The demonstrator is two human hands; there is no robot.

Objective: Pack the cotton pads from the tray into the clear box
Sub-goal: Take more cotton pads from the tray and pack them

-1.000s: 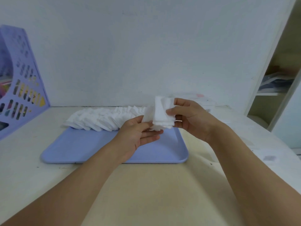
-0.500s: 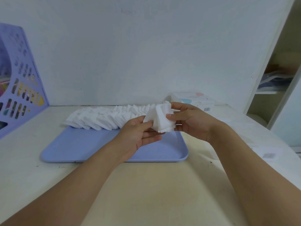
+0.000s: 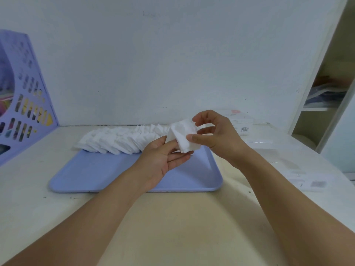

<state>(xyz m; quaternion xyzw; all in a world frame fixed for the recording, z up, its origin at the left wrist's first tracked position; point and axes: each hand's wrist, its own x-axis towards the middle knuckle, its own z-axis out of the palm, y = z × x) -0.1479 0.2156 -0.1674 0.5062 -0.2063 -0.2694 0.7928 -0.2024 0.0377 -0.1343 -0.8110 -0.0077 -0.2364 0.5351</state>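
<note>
A small stack of cotton pads (image 3: 184,135) sits up in the air above the far right corner of the tray (image 3: 119,173), caught between both hands. The right hand (image 3: 217,134) has it by the near edge, thumb and curled fingers (image 3: 198,117) pinching the stack, while the left hand (image 3: 163,156) cups underneath, its fingers (image 3: 177,160) lying nearly straight along the bottom of the pads as a support rather than a clamp. Back on the tray, along its far edge, the long fanned row of remaining pads (image 3: 123,140) leans over like fallen dominoes, so there's plenty left to go. The step in hand looks like squaring up this batch before it travels. The clear box (image 3: 259,140) appears to lie to the right of the tray on the bench (image 3: 172,227), though it is so transparent its outline and opening are hard to make out; behind it, farther right of the tray, stands a white carton with a barcode (image 3: 243,123). Next move, by my reading: keep the stack pressed flat so the soft pads don't splay, carry it rightward off the tray, and lower it edge-aligned into the box. A purple file rack (image 3: 25,96) stands well to the tray's left.
</note>
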